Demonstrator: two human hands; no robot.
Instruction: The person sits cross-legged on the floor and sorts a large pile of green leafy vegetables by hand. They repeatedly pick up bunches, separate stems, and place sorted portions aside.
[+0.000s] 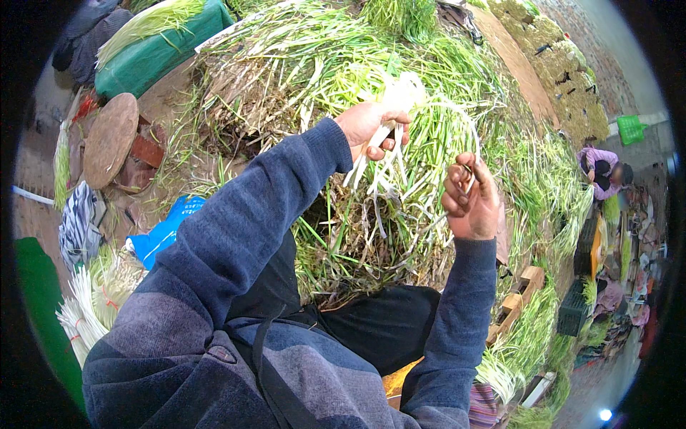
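Note:
My left hand grips a small bunch of pale, chive-like stalks. Their white lower ends poke out below my fingers, and the tops are washed out by bright light. To the right and slightly lower, my right hand pinches one thin pale strand between thumb and fingers. That strand arcs up and back towards the bunch. Both hands are above a wide heap of long green stalks. Between my knees lies a pile of withered brown leaves and trimmings.
A round wooden stool top and a green-covered bench stand left. Tied white-stemmed bundles lie near a blue bag. Right are a wooden block, a dark crate and a person in pink.

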